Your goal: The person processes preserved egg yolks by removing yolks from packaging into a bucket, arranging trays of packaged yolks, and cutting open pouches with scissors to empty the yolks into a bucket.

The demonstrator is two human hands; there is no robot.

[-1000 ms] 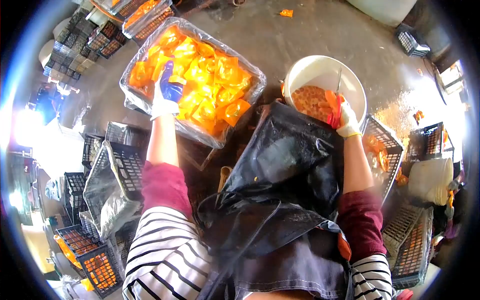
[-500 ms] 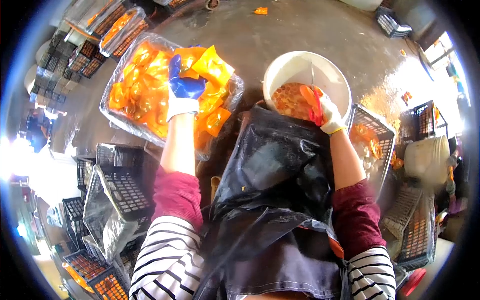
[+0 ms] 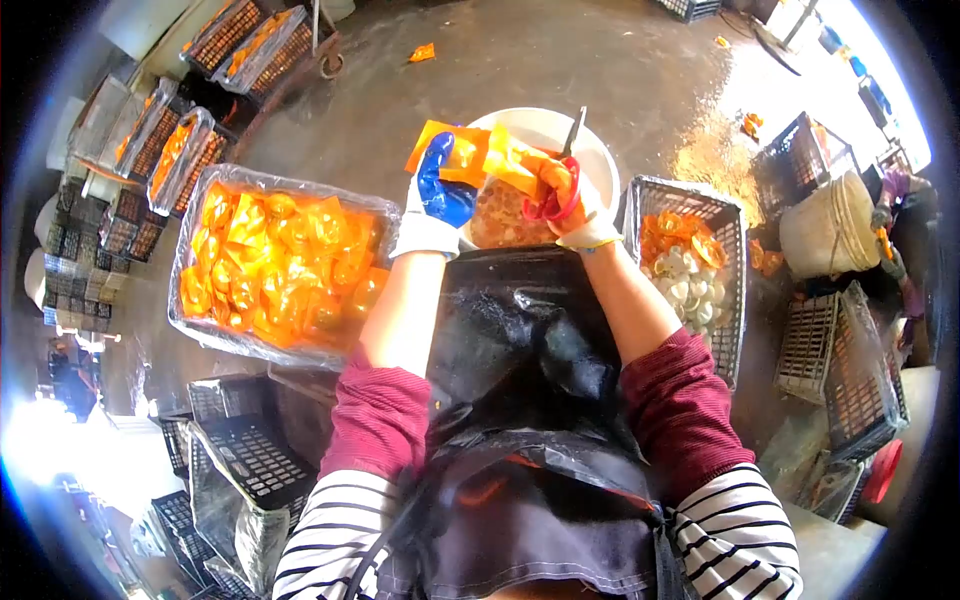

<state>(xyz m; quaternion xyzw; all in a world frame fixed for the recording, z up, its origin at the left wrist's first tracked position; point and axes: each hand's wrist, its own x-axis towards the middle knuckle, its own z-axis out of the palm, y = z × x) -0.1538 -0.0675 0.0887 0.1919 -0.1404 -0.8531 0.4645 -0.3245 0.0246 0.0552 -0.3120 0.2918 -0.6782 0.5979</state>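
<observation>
My left hand (image 3: 436,200), in a blue-and-white glove, is closed on an orange plastic packet (image 3: 466,155) above the near-left side of a white bucket (image 3: 606,160). My right hand (image 3: 574,205), gloved in orange and white, grips red-handled scissors (image 3: 575,132) with the blade pointing up and away. Its fingertips meet the packet's right end; whether they pinch it I cannot tell. Chunky orange-brown contents (image 3: 508,215) lie in the bucket. To the left, a plastic-lined crate (image 3: 180,310) is heaped with orange packets (image 3: 270,265).
Right of the bucket, a black crate (image 3: 738,300) contains crumpled orange wrappers (image 3: 683,238) and white cup-like pieces (image 3: 690,290). Beyond it stands another white bucket (image 3: 828,228). Stacked crates (image 3: 250,470) are at lower left. One orange scrap (image 3: 423,52) lies on the floor ahead.
My left hand has moved right from the packet crate to above the bucket, carrying an orange packet. My right hand has risen and moved left with the scissors, meeting it. The view has shifted.
</observation>
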